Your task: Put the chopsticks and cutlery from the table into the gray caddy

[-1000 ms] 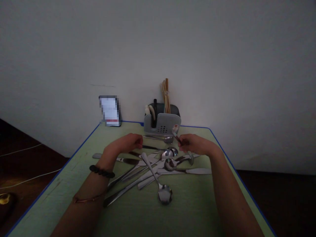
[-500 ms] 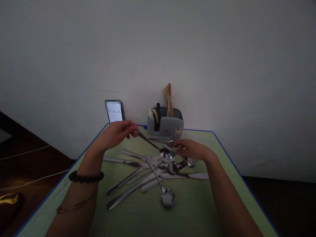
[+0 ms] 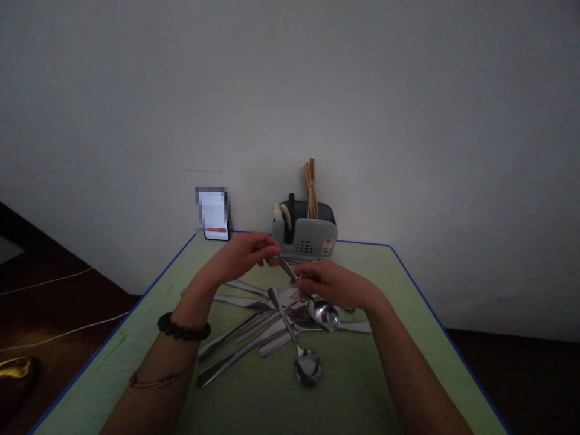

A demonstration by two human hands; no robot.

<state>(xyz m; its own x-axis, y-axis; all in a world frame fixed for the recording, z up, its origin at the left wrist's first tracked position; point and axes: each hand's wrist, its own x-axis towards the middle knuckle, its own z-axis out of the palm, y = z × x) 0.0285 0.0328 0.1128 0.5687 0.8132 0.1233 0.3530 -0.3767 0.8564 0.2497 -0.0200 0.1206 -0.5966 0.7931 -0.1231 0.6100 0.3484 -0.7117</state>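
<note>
My left hand (image 3: 247, 255) pinches the handle end of a steel spoon (image 3: 322, 313) held above the green table (image 3: 136, 338). My right hand (image 3: 333, 285) is closed round the same spoon's neck, just above its bowl. Under both hands lies a pile of steel cutlery (image 3: 254, 329), with knives pointing to the lower left and one large spoon (image 3: 304, 362) nearest me. A grey cutlery holder (image 3: 304, 235) stands at the table's far edge with wooden chopsticks (image 3: 310, 188) upright in it.
A phone (image 3: 214, 212) leans against the white wall at the table's far left corner. The table has a blue rim. White cables run over the dark floor at the left. A brass-coloured object sits at the lower left edge.
My left hand lifted a spoon out of the pile and carried it towards the middle. My right hand came in from the right and closed on that spoon near its bowl.
</note>
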